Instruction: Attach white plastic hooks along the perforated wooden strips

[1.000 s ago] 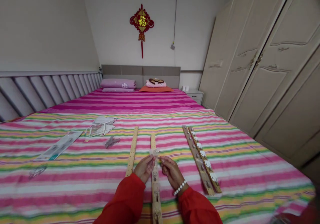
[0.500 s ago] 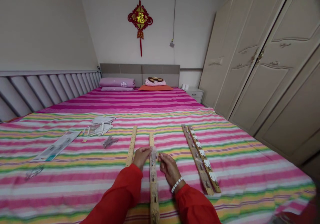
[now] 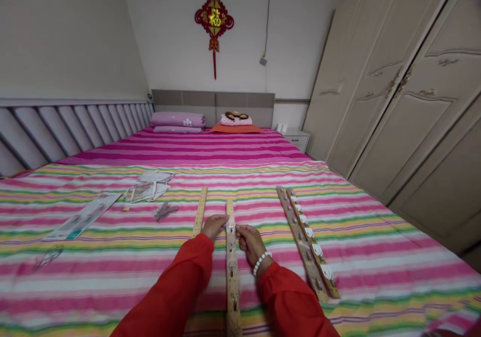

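Clock centred on the hands, 12 = headboard end. Nearest, at 6: lower part of a long, pale, narrow wooden strip [image 3: 233,264] lying on the pink, green & yellow striped cloth bedcover [image 3: 93,287]. It runs 6 to 12 btwn the red sleeves, w/ a row of clear pcs w/ shiny metal bits along it; bare far end.

At centre, the L hand [image 3: 215,225] & R hand [image 3: 251,243] flank the farthest clear, metal-fronted fitting [image 3: 230,227], which sits on the strip. L grip: fingertips bunched at its L edge. R grip: thumb + index together just by its R edge. Can't tell if either really has hold of it.

Step in hand, prob.: setting/lining up this fitting. Next move calls for L fingertips steadying it, R pressing it flat & square w/ the row.

At 3: light-brown strip w/ metal bits [image 3: 301,235], beside it a brown strip w/ white round pcs [image 3: 316,249]. At 8-9: thin clear loop [image 3: 49,256]. At 9: long flat packet w/ teal corner [image 3: 86,217]. At 10: bare, holed pale strip [image 3: 200,208], small grey pc [image 3: 165,211], white/clear packets [image 3: 152,187].
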`<state>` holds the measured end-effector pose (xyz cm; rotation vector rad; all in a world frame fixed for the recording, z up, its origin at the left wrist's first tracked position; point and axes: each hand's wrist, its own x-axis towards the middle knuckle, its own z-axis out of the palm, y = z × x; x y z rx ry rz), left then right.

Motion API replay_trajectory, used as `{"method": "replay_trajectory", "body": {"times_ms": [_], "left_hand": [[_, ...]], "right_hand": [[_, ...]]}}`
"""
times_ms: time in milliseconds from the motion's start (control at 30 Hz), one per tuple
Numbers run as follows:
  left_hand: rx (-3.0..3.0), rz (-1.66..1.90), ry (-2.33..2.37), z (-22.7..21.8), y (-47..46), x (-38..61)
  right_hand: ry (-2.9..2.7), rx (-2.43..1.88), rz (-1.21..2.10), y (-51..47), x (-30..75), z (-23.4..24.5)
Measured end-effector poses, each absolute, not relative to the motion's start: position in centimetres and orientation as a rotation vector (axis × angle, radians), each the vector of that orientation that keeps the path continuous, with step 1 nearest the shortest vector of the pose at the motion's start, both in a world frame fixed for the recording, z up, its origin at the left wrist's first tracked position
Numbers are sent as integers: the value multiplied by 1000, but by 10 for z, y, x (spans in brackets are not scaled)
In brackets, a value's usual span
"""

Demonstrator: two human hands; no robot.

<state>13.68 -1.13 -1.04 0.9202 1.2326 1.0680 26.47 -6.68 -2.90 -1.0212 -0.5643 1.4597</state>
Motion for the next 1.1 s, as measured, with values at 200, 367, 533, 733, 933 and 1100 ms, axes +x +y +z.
{"method": "replay_trajectory", "body": {"times_ms": [200, 367, 533, 733, 933, 1100], "left_hand": [[937, 1065, 1204, -18, -1, 138], [952, 1079, 1228, -24, 1, 139], [968, 1114, 1275, -26, -1, 140], [979, 1139, 1317, -27, -3, 142], [990, 1163, 1347, -29, -4, 144], [1015, 1170, 1385, -32, -4, 144]], "right_hand": [[-565, -1068, 1453, -58, 263, -32], [-570, -1117, 1445, -56, 261, -32], [-570, -1168, 1418, -55, 258, -34], [-583, -1197, 1394, -54, 257, -36], [-566, -1227, 1378, -52, 256, -38], [-583, -1246, 1346, -51, 254, -41]]}}
